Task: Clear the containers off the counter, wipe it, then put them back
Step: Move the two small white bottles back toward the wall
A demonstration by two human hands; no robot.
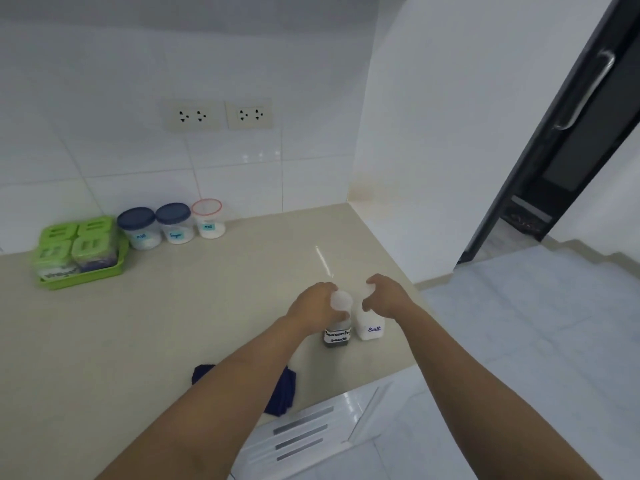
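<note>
**Operator:** Report hand status and the position of the task items.

**Inspector:** Both hands work at lower centre of the frame. The left hand is wrapped around the upper part of the bottle labelled "Seasoning sauce", fingers curled about its neck below the white cap. The right hand is curled over the top of the bottle labelled "Salt", covering its cap. The two bottles stand upright, just beside each other, near the front edge of the beige counter. Whether their bases touch the surface or are slightly raised cannot be told.

**Operator:** Remaining containers?

**Inspector:** At left of the frame, against the tiled wall: a green tray holding green-lidded boxes, then two blue-lidded jars and one red-rimmed clear jar (labels too small to read with confidence). A dark blue cloth lies at the front edge, bottom centre, partly hidden by the left forearm.

**Operator:** Progress assessment?

**Inspector:** Ambiguous. The middle of the counter is bare and the cloth lies unused. Judging by this alone, either clearing is in hand, with wiping to follow, or the two bottles are being put back. The frame does not settle which.
</note>
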